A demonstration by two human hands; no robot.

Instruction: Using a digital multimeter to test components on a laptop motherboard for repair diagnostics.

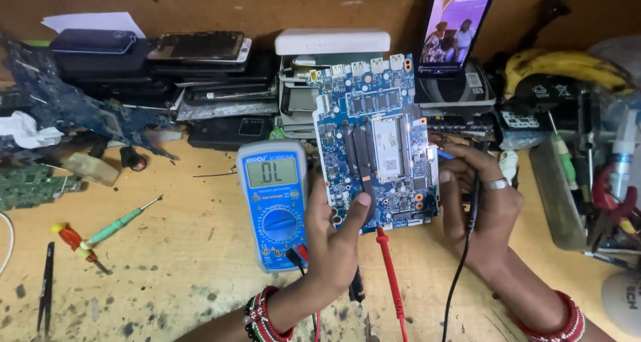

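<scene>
A blue circuit board (pixel 377 142) stands tilted on the wooden bench. My left hand (pixel 337 232) holds its lower left edge, thumb pressed on the board's face. My right hand (pixel 481 202) grips a black test probe (pixel 473 205) beside the board's right edge, its black lead trailing down toward me. A red test probe (pixel 390 275) lies on the bench below the board. To the left of my left hand leans a blue multimeter (pixel 275 205) with a lit grey display.
Stacked phones and tablets (pixel 193 82) line the back. A lit phone (pixel 457 25) leans behind the board. Screwdrivers (pixel 100 238) and tweezers (pixel 45 288) lie at left. A tool tray (pixel 587 182) and bananas (pixel 567 65) crowd the right.
</scene>
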